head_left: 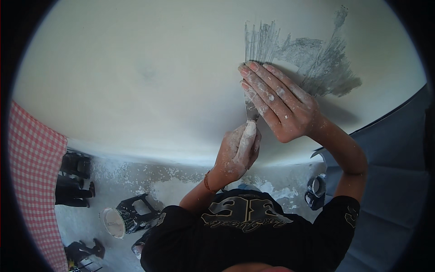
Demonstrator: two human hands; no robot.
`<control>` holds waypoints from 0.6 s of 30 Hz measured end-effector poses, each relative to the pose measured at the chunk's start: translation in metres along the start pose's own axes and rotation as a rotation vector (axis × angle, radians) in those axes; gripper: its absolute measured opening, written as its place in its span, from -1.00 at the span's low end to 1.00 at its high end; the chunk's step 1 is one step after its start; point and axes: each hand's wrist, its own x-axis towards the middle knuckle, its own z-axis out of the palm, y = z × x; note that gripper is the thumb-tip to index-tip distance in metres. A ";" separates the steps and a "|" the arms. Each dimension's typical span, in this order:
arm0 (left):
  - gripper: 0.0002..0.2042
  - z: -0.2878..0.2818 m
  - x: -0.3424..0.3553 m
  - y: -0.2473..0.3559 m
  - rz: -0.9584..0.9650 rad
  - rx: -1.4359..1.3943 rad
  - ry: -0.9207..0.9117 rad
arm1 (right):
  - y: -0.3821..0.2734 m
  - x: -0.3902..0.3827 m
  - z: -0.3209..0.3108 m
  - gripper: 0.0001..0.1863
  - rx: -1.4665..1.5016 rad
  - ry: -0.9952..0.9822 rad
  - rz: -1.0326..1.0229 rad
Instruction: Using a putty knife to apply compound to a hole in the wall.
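Note:
My left hand is closed around the handle of a putty knife, with its thumb laid along it. The metal blade points up against a pale wall. Over the blade lies my right hand, its fingers stretched out flat and pressed close to the wall; they hide much of the blade and its edge. Streaks of grey plaster run up from the fingertips. To their right spreads a rougher grey patch. White plaster spots cover both hands.
A bucket with whitish contents stands beside a dark stool at lower left. White splashes mark the floor. A checked red cloth hangs left, a blue-grey sheet right. Another person's legs show at left.

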 end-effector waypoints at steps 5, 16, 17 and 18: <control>-0.42 0.004 0.003 0.004 0.037 0.091 0.047 | -0.004 0.001 -0.002 -0.67 0.051 -0.016 0.045; -0.57 -0.005 0.006 -0.002 0.035 0.144 0.004 | 0.001 0.001 0.004 -0.69 0.020 -0.007 0.010; -0.57 -0.006 0.007 -0.002 0.036 0.142 0.001 | 0.002 0.001 0.004 -0.69 0.018 -0.009 0.010; -0.57 -0.006 0.008 -0.002 0.034 0.143 -0.007 | 0.003 0.000 0.004 -0.69 0.007 -0.001 0.003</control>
